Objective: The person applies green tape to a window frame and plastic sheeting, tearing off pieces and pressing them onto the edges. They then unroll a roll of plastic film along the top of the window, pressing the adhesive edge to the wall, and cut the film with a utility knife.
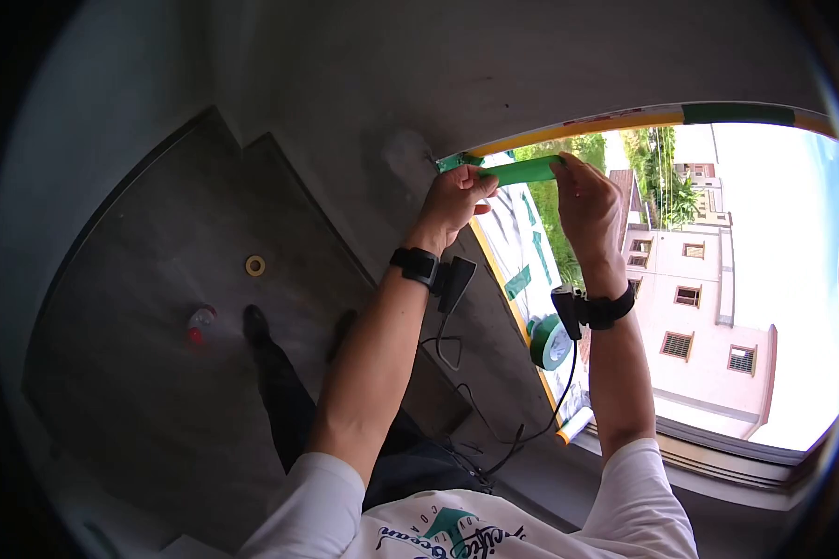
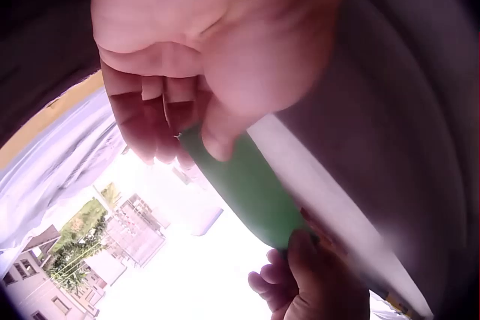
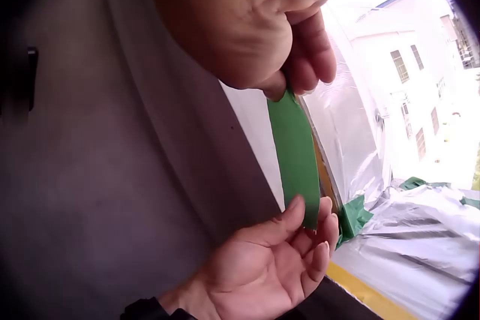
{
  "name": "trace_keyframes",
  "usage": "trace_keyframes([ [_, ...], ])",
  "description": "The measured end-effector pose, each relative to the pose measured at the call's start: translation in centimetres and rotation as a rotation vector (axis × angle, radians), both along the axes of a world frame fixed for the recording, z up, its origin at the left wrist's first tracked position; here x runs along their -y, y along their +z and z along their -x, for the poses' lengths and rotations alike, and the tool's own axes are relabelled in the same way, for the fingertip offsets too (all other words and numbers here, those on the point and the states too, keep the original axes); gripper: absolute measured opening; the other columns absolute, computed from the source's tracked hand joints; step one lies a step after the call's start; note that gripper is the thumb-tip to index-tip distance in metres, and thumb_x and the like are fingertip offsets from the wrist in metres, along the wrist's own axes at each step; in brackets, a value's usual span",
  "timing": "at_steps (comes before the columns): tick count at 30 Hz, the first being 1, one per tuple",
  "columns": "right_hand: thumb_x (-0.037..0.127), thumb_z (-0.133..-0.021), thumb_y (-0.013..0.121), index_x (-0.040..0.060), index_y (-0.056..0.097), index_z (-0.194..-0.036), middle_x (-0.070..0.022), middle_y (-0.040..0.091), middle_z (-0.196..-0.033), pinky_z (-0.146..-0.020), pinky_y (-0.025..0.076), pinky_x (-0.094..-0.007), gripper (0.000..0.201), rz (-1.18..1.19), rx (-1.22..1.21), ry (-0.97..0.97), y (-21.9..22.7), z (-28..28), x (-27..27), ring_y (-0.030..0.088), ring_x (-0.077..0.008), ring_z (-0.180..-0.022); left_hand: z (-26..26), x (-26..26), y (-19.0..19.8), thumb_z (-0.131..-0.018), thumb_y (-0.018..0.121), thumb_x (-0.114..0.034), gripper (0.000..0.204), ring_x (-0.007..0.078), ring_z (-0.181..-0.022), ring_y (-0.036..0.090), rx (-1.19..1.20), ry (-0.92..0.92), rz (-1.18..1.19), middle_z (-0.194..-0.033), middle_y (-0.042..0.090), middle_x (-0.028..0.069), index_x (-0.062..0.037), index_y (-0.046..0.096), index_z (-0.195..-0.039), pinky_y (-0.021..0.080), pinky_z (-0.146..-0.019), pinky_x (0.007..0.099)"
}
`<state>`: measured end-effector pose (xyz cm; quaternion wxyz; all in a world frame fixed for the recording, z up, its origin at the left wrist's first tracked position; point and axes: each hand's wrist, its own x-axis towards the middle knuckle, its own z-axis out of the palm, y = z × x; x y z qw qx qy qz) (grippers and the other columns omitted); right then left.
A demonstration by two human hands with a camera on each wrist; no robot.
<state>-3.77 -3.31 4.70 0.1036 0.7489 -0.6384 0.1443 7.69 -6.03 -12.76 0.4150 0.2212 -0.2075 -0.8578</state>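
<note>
A short strip of green tape (image 1: pixel 524 171) is stretched between both hands in front of the window. My left hand (image 1: pixel 457 197) pinches one end between thumb and fingers; in the left wrist view its thumb lies over the tape (image 2: pixel 247 192). The other end is pinched by my right hand (image 1: pixel 589 207), whose thumb and fingertips hold the tape (image 3: pixel 292 147) from above in the right wrist view. Behind the strip runs the window's edge, lined with yellow tape (image 1: pixel 578 128) and a green piece (image 1: pixel 736 114).
A roll of green tape (image 1: pixel 552 343) lies on the sill over white plastic sheeting (image 1: pixel 508 238). Near it is a white roll with an orange end (image 1: pixel 576 425). On the floor are a tape ring (image 1: pixel 254 265) and a clear bottle (image 1: pixel 200 323). A black cable (image 1: pixel 503 438) hangs between the wrists.
</note>
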Motion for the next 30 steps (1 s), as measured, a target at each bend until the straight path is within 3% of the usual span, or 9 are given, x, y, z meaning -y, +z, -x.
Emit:
trace_keyframes([
  [4, 0.010, -0.092, 0.067, -0.0003, 0.073, -0.099, -0.0146, 0.070, -0.079, -0.060, 0.054, -0.0349, 0.014, 0.017, -0.064, 0.001, -0.9, 0.3, 0.4, 0.069, -0.0261, -0.064, 1.9, 0.3, 0.6, -0.091, 0.073, -0.020, 0.027, 0.0131, -0.084, 0.068, 0.139, 0.162, -0.111, -0.100, 0.070, 0.0047, -0.0038, 0.065, -0.111, 0.055, -0.069, 0.0271],
  [7, 0.006, -0.091, 0.068, 0.0011, 0.058, -0.119, -0.0130, 0.068, -0.075, -0.060, 0.056, -0.0347, 0.031, 0.054, -0.109, 0.039, -1.1, 0.2, 0.6, 0.070, -0.0260, -0.066, 3.1, 0.4, 1.5, -0.092, 0.072, -0.021, 0.028, 0.0138, -0.085, 0.068, 0.180, 0.229, -0.240, -0.099, 0.070, 0.0061, -0.0014, 0.065, -0.111, 0.056, -0.070, 0.0275],
  [14, 0.005, -0.091, 0.067, 0.0048, 0.049, -0.105, -0.0133, 0.067, -0.074, -0.060, 0.057, -0.0359, 0.023, 0.034, -0.131, 0.157, -2.0, 0.8, 2.2, 0.071, -0.0278, -0.067, 4.0, 0.6, 1.0, -0.092, 0.072, -0.022, 0.032, 0.0146, -0.087, 0.069, 0.140, 0.290, -0.311, -0.099, 0.070, 0.0077, -0.0001, 0.064, -0.113, 0.057, -0.069, 0.0273],
  [22, 0.005, -0.091, 0.067, 0.0051, 0.048, -0.103, -0.0129, 0.067, -0.073, -0.059, 0.056, -0.0367, 0.023, 0.026, -0.133, 0.168, -1.9, 0.7, 3.1, 0.071, -0.0278, -0.067, 4.6, 1.0, 1.8, -0.092, 0.071, -0.021, 0.023, 0.0125, -0.080, 0.070, 0.148, 0.385, -0.402, -0.094, 0.071, 0.0041, -0.0038, 0.069, -0.107, 0.053, -0.063, 0.0270],
  [30, 0.004, -0.090, 0.067, 0.0051, 0.050, -0.104, -0.0130, 0.069, -0.075, -0.058, 0.056, -0.0349, 0.022, 0.057, -0.145, 0.156, -2.2, 0.6, 3.5, 0.072, -0.0271, -0.067, 4.9, 1.3, 1.6, -0.090, 0.073, -0.020, 0.022, 0.0117, -0.077, 0.069, 0.133, 0.395, -0.439, -0.090, 0.072, 0.0046, -0.0015, 0.070, -0.102, 0.051, -0.060, 0.0266],
])
